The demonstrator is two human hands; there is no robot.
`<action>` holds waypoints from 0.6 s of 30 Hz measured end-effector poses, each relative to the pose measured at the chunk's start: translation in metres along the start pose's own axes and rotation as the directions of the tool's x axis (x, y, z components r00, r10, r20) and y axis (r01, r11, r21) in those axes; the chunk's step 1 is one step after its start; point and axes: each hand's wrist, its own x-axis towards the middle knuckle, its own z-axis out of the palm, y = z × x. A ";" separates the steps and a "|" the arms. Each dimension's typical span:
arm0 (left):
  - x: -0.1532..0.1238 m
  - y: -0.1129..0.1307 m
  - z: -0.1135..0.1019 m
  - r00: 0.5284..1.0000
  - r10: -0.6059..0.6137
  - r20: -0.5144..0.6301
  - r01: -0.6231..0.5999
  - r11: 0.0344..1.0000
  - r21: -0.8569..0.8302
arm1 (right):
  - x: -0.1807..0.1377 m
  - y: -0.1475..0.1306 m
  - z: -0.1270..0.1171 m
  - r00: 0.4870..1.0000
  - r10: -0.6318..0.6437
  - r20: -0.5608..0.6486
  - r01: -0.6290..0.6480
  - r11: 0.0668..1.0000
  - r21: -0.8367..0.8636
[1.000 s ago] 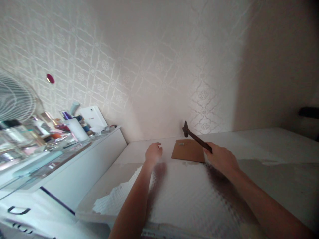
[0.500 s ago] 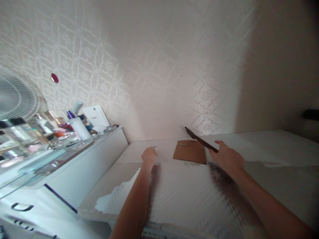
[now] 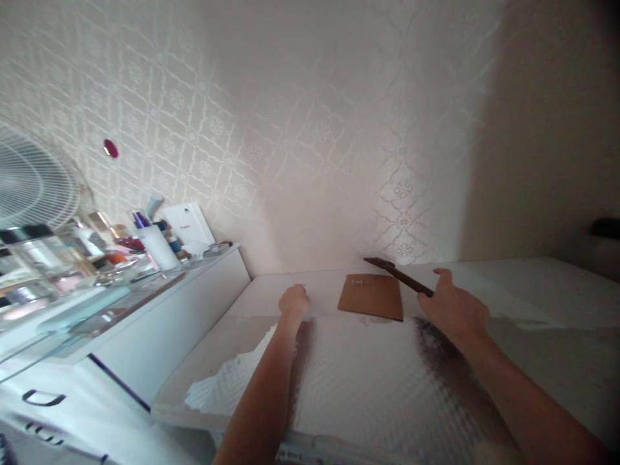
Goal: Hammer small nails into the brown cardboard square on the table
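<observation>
My right hand grips the near end of a thin, dark brown flat piece, seen almost edge-on and tilted up off the table; its kind does not show. The thumb is raised. Just left of it, a brown, nearly square flat piece with a small silvery mark near its top lies on the white table. My left hand is closed at the table's back part, left of the brown square and apart from it. Whatever its fingers may hold is too small to make out.
A patterned wall rises behind the table, whose covering is torn at the left. On the left, a white cabinet bears bottles, a white box and other small items. A fan stands behind them.
My right hand has moved slightly right, and the dark flat piece in it has shifted right and tilted lower. My left hand stays closed in nearly the same place.
</observation>
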 end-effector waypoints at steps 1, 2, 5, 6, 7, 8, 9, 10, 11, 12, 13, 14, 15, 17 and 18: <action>0.000 0.001 0.001 1.000 0.027 -0.001 -0.027 1.000 -0.007 | 0.000 0.001 0.000 1.000 -0.009 0.003 0.009 1.000 -0.007; 0.001 0.003 0.002 0.998 0.060 -0.002 -0.060 0.998 -0.015 | 0.000 0.002 0.000 1.000 -0.016 0.009 0.017 1.000 -0.012; 0.001 0.010 0.007 0.980 0.201 -0.014 -0.201 0.978 -0.052 | 0.000 0.004 0.001 0.999 -0.035 0.030 0.036 0.999 -0.021; 0.000 0.013 0.009 0.959 0.284 -0.021 -0.284 0.956 -0.070 | 0.000 0.004 0.001 0.998 -0.041 0.037 0.042 0.999 -0.023; -0.002 0.016 0.011 0.926 0.377 -0.030 -0.378 0.921 -0.089 | 0.000 0.004 0.002 0.998 -0.048 0.043 0.050 0.998 -0.025; -0.004 0.019 0.013 0.881 0.472 -0.034 -0.472 0.875 -0.107 | 0.001 0.005 0.004 0.997 -0.057 0.048 0.058 0.998 -0.029; -0.007 0.022 0.015 0.834 0.551 -0.032 -0.551 0.826 -0.120 | 0.001 0.005 0.005 0.996 -0.066 0.052 0.068 0.997 -0.034; -0.011 0.025 0.017 0.794 0.608 -0.020 -0.605 0.786 -0.127 | 0.001 0.006 0.007 0.996 -0.076 0.056 0.078 0.996 -0.040; -0.016 0.029 0.018 0.768 0.641 0.001 -0.635 0.762 -0.128 | 0.002 0.006 0.009 0.995 -0.084 0.061 0.087 0.995 -0.046; -0.020 0.032 0.018 0.751 0.659 0.027 -0.652 0.748 -0.126 | 0.002 0.006 0.010 0.994 -0.089 0.065 0.093 0.994 -0.051; -0.025 0.036 0.018 0.739 0.671 0.056 -0.662 0.739 -0.124 | 0.002 0.007 0.011 0.993 -0.093 0.070 0.097 0.994 -0.053; -0.029 0.039 0.018 0.730 0.678 0.086 -0.668 0.734 -0.124 | 0.002 0.007 0.012 0.993 -0.095 0.074 0.100 0.993 -0.055; -0.033 0.041 0.017 0.723 0.682 0.112 -0.670 0.731 -0.126 | 0.002 0.007 0.013 0.992 -0.098 0.077 0.103 0.993 -0.058; -0.037 0.045 0.014 0.711 0.687 0.151 -0.674 0.727 -0.130 | 0.002 0.007 0.014 0.992 -0.102 0.077 0.107 0.992 -0.066; -0.038 0.046 0.013 0.707 0.689 0.161 -0.677 0.725 -0.127 | 0.002 0.007 0.015 0.991 -0.106 0.077 0.111 0.991 -0.070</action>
